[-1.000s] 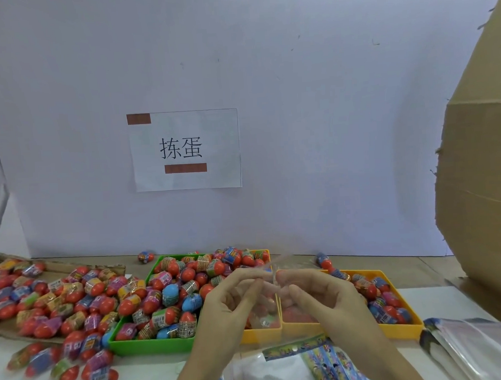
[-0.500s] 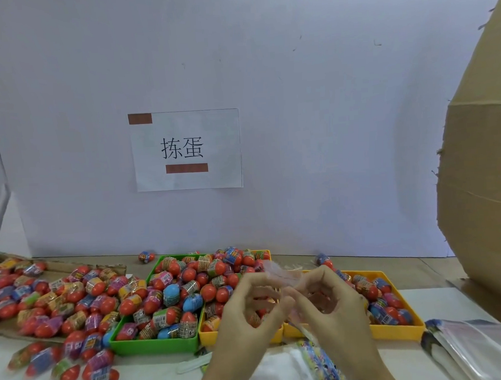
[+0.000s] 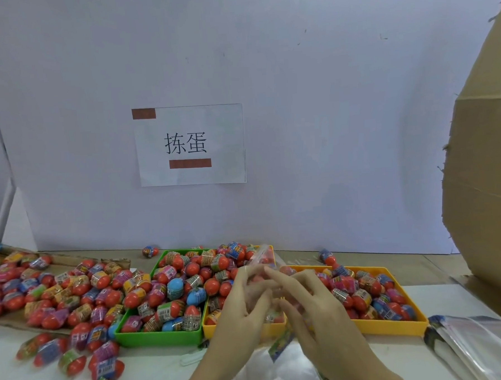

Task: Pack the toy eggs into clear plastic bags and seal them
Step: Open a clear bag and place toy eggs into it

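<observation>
My left hand (image 3: pixel 240 305) and my right hand (image 3: pixel 310 298) meet above the trays and both pinch a small clear plastic bag (image 3: pixel 263 260), whose top sticks up above the fingertips. What the bag holds is hidden by my fingers. Toy eggs with red bottoms and bright wrappers fill a green tray (image 3: pixel 158 337), a yellow tray (image 3: pixel 272 329) behind my hands and a second yellow tray (image 3: pixel 393 326) to the right. More eggs (image 3: pixel 49 296) lie piled on the left.
A stack of clear bags (image 3: pixel 478 349) lies at the lower right. A tall cardboard box (image 3: pixel 488 206) stands on the right. Loose clear plastic (image 3: pixel 279 368) lies under my wrists. A paper sign (image 3: pixel 190 145) hangs on the white wall. One egg (image 3: pixel 150 251) sits by the wall.
My hands have drawn closer together and risen slightly, and the clear bag between them is bunched up, with its top now poking above my fingertips.
</observation>
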The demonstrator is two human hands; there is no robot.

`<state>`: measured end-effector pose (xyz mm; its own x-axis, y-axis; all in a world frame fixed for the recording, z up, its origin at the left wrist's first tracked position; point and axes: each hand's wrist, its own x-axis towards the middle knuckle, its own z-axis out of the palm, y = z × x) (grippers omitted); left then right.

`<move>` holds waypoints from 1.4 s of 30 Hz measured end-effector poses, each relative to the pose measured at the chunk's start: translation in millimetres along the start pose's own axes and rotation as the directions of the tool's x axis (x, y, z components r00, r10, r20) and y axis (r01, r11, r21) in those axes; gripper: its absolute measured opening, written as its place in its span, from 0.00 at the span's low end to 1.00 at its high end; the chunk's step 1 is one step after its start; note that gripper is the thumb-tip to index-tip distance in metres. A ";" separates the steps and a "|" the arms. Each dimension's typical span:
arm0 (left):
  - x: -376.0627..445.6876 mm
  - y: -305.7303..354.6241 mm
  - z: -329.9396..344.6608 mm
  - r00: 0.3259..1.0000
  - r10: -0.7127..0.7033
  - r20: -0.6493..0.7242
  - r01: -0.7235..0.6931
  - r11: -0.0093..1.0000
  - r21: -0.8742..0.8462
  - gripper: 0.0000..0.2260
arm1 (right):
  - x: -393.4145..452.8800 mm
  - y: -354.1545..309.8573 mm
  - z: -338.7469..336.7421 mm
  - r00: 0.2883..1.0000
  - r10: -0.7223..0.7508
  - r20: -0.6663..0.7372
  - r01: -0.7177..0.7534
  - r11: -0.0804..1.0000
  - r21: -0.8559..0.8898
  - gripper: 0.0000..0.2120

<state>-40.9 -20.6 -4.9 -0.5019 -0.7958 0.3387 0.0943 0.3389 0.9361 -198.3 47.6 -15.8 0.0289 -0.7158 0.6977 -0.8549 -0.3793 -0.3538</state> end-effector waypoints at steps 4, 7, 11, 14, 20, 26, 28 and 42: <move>-4.1 -0.7 -5.4 0.989 0.084 0.124 -0.111 0.967 0.227 0.16 | 1.8 0.7 -4.2 0.992 -0.058 -0.114 0.043 0.991 -0.129 0.20; -4.0 -2.9 -7.5 0.972 0.159 0.172 -0.209 0.921 0.329 0.14 | 4.1 0.8 -9.7 0.977 -0.089 -0.194 0.055 0.984 -0.172 0.13; -0.7 -1.0 -10.6 0.973 0.167 0.158 -0.199 0.955 0.218 0.16 | 5.4 1.4 -12.6 0.968 -0.096 -0.231 0.063 0.987 -0.148 0.08; 1.1 1.3 -14.7 0.971 0.118 0.208 -0.154 0.974 0.167 0.19 | 4.5 3.1 -10.2 0.970 -0.071 -0.232 0.048 0.993 -0.105 0.03; 3.2 2.6 -14.6 0.996 0.029 0.089 -0.033 0.998 0.052 0.06 | 5.5 -2.7 -10.1 0.969 0.128 -0.211 -0.097 0.984 0.150 0.04; 1.5 0.0 -18.1 0.991 0.132 0.016 -0.133 0.979 0.155 0.05 | 5.5 -6.8 -17.0 0.978 0.211 0.004 -0.205 0.946 0.252 0.18; 1.4 -0.9 -19.3 0.989 0.147 0.024 -0.149 0.970 0.193 0.07 | 5.8 -8.6 -18.3 0.972 0.233 0.036 -0.234 0.930 0.282 0.17; 1.0 -2.1 -19.6 0.979 0.130 0.159 -0.165 0.959 0.229 0.04 | 2.5 -12.0 -19.3 0.977 0.177 0.118 -0.201 0.949 0.242 0.07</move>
<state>-24.7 -32.0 -4.7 -0.6159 -0.6546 0.4383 -0.0233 0.5712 0.8205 -198.0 61.7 2.2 -0.0619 -0.8354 0.5461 -0.6918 -0.3585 -0.6269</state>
